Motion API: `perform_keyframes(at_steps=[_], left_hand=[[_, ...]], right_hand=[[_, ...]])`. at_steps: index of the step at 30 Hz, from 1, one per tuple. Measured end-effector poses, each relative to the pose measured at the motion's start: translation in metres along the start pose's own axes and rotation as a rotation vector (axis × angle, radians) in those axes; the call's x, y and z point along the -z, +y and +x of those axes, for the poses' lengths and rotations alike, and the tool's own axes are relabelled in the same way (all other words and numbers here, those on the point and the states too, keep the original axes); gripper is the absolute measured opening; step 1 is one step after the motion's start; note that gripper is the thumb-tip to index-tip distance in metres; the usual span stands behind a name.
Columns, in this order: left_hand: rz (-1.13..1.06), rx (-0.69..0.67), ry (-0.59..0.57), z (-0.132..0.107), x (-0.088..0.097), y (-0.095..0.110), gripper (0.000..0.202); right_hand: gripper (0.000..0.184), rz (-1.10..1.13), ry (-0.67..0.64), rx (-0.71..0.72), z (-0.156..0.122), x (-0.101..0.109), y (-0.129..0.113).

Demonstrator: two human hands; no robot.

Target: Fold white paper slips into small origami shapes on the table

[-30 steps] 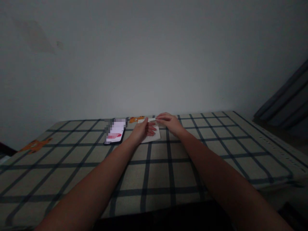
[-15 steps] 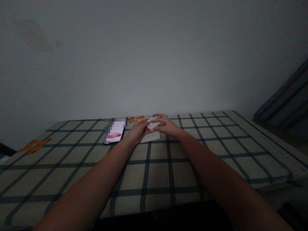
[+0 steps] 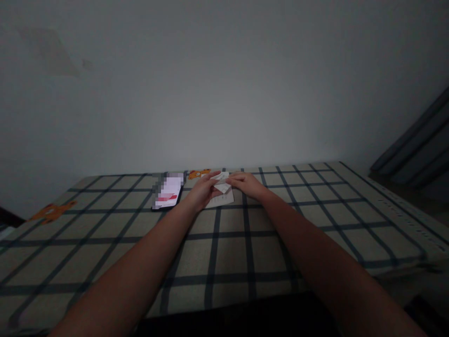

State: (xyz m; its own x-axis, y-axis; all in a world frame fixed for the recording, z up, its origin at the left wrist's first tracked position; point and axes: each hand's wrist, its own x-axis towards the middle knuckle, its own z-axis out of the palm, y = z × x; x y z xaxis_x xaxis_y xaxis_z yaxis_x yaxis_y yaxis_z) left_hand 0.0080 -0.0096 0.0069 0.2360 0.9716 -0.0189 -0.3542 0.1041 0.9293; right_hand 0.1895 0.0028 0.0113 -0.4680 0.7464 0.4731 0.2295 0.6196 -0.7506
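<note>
Two-handed fold, frame ctr: white paper [image 3: 223,187] is pinched by left hand [image 3: 201,192] & right hand [image 3: 248,183]; crease judged unfinished, flat pressing needed.

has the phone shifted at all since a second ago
No. The phone lies at the same spot on the checked cloth, just left of the orange bear print; the left hand and right hand hold the paper to its right.
</note>
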Motion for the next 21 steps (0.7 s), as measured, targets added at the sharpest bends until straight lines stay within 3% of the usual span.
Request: perform_keyframes(at_steps=[9,17,21], left_hand=[[0.049,-0.068,-0.091,0.0002,-0.0016,-0.0014,0.026],[0.206,-0.222,0.025,0.0017,-0.0014,-0.0061,0.034],[0.316,-0.257,0.051,0.003,0.002,-0.0084,0.032]], right_hand=[[0.028,-0.015,0.107,-0.07,0.0007,0.0004,0.0004],[0.031,0.041,0.245,-0.152,0.0024,0.0036,-0.0001],[0.03,0.108,0.243,-0.18,0.0022,0.003,-0.0039]])
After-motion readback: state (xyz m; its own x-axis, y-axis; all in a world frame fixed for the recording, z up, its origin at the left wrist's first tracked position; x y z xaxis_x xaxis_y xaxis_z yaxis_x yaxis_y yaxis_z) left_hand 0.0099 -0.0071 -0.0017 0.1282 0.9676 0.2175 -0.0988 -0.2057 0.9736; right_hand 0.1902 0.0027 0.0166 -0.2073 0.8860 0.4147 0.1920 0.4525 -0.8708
